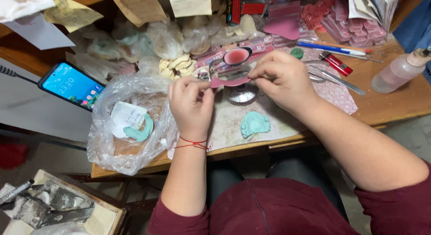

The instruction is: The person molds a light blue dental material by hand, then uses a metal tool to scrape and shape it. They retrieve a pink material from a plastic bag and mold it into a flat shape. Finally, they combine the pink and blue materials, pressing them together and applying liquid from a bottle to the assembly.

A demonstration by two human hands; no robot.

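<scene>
You pinched the thin pink wax strip (pixel 230 81) between the fingers of your left hand (pixel 191 104) and right hand (pixel 280 80), just above the table (pixel 386 104); it looked soft and bendable, best gripped at its ends.

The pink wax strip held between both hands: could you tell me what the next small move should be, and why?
Probably lower the pink wax strip onto the green dental cast on the table. The left hand and right hand pinch its two ends, so it hangs curved and free above the work mat, and the cast lies bare just below.
</scene>
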